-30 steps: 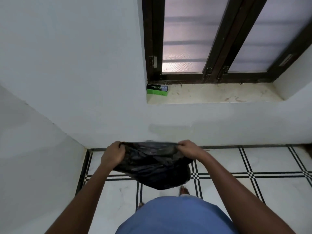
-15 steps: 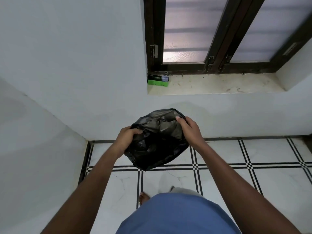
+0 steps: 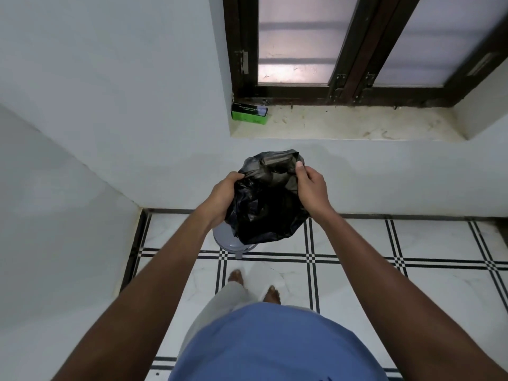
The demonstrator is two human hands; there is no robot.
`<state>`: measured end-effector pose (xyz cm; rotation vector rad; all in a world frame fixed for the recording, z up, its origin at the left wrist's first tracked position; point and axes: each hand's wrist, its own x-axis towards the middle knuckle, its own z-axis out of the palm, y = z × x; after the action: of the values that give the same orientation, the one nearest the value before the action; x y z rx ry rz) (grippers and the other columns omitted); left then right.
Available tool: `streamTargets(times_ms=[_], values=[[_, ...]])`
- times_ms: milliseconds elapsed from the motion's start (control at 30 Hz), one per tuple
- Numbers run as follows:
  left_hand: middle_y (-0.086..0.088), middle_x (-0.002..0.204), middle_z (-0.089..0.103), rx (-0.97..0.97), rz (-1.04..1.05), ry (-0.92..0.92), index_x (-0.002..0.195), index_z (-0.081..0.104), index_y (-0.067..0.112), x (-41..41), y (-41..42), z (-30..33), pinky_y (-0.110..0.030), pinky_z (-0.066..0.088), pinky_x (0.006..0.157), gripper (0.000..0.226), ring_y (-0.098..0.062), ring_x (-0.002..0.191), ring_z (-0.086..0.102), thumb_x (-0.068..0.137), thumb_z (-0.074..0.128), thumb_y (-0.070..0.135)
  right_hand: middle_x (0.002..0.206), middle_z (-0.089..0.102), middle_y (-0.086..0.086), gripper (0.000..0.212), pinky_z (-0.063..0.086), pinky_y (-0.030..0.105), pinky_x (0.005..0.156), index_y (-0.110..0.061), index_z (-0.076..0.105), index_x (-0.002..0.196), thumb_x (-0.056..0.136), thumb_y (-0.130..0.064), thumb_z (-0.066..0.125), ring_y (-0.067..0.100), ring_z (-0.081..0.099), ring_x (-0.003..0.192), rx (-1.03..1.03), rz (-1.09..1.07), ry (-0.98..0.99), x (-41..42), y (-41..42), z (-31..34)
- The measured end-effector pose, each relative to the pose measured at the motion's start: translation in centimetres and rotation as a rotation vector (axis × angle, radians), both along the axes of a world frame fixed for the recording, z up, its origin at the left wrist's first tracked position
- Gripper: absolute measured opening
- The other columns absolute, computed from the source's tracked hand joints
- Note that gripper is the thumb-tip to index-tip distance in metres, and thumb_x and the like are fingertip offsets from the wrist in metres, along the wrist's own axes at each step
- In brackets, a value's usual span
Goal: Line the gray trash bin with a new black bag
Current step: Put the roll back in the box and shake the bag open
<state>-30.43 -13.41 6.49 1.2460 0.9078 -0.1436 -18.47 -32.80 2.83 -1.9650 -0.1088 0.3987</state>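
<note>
Here the black bag (image 3: pixel 268 199) hangs crumpled in the air, pinched at its top by the left hand (image 3: pixel 224 195) and the right hand (image 3: pixel 312 191). Directly beneath it, the gray trash bin (image 3: pixel 229 242) stands on the tiled floor (image 3: pixel 384 284) near the wall corner, mostly hidden by the bag.

White walls (image 3: pixel 110 92), tiled floor (image 3: pixel 384 284), seemingly frosted window (image 3: pixel 294 42).

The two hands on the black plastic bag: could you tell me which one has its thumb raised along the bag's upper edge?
The right hand: its thumb lies along the crumpled black plastic bag's top edge. The left hand grips lower, fingers curled into the bag's side.
</note>
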Motion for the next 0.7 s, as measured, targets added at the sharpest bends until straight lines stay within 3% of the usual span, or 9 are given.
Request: streamTargets(times_ms=[133, 200, 333, 500, 633, 700], values=[[-0.015, 0.117, 0.082, 0.002, -0.019, 0.016, 0.116, 0.077, 0.012, -0.2, -0.8, -0.8, -0.037, 0.060, 0.088, 0.037, -0.028, 0.102, 0.077, 0.107, 0.054, 0.039, 0.074, 0.057, -0.005, 0.053, 0.043, 0.037, 0.074, -0.020, 0.058, 0.079, 0.118, -0.054, 0.042, 0.017, 0.057, 0.074, -0.022, -0.001, 0.031, -0.2, -1.1, -0.5], [-0.014, 0.114, 0.083, 0.023, -0.028, 0.034, 0.114, 0.078, 0.012, -0.4, -1.0, -1.1, -0.036, 0.059, 0.086, 0.034, -0.027, 0.098, 0.077, 0.107, 0.055, 0.037, 0.079, 0.064, -0.002, 0.056, 0.050, 0.041, 0.079, -0.018, 0.065, 0.085, 0.118, -0.055, 0.039, 0.021, 0.064, 0.080, -0.042, 0.007, 0.072, -0.4, -1.9, -0.9], [-0.011, 0.109, 0.084, 0.040, -0.042, 0.068, 0.111, 0.079, 0.013, -0.6, -1.0, -2.1, -0.042, 0.057, 0.099, 0.034, -0.030, 0.104, 0.077, 0.105, 0.057, 0.039, 0.104, 0.081, 0.008, 0.064, 0.060, 0.050, 0.101, -0.011, 0.076, 0.106, 0.115, -0.061, 0.037, 0.028, 0.075, 0.103, -0.064, -0.004, 0.137, -0.6, -3.4, -1.8], [-0.014, 0.116, 0.083, 0.028, -0.040, 0.096, 0.118, 0.079, 0.009, -1.4, -0.7, -4.1, -0.046, 0.056, 0.107, 0.036, -0.033, 0.111, 0.076, 0.104, 0.060, 0.037, 0.116, 0.080, 0.015, 0.062, 0.056, 0.047, 0.104, -0.002, 0.077, 0.116, 0.119, -0.050, 0.038, 0.034, 0.073, 0.112, -0.147, -0.003, 0.110, -0.5, -4.1, -2.7], [-0.013, 0.116, 0.083, 0.009, -0.079, 0.134, 0.118, 0.080, 0.012, -2.1, -0.1, -6.1, -0.049, 0.055, 0.110, 0.037, -0.034, 0.115, 0.076, 0.103, 0.059, 0.039, 0.120, 0.079, 0.003, 0.055, 0.055, 0.044, 0.107, -0.017, 0.080, 0.121, 0.119, -0.052, 0.038, 0.025, 0.071, 0.115, -0.138, 0.037, 0.185, -0.9, -3.9, -4.1], [-0.012, 0.114, 0.084, -0.006, -0.088, 0.149, 0.119, 0.080, 0.012, -2.4, 0.3, -6.8, -0.049, 0.053, 0.112, 0.038, -0.035, 0.117, 0.075, 0.103, 0.057, 0.039, 0.119, 0.079, 0.003, 0.055, 0.055, 0.042, 0.105, -0.016, 0.080, 0.119, 0.119, -0.052, 0.038, 0.026, 0.071, 0.114, -0.145, 0.048, 0.211, -1.4, -3.5, -4.9]])
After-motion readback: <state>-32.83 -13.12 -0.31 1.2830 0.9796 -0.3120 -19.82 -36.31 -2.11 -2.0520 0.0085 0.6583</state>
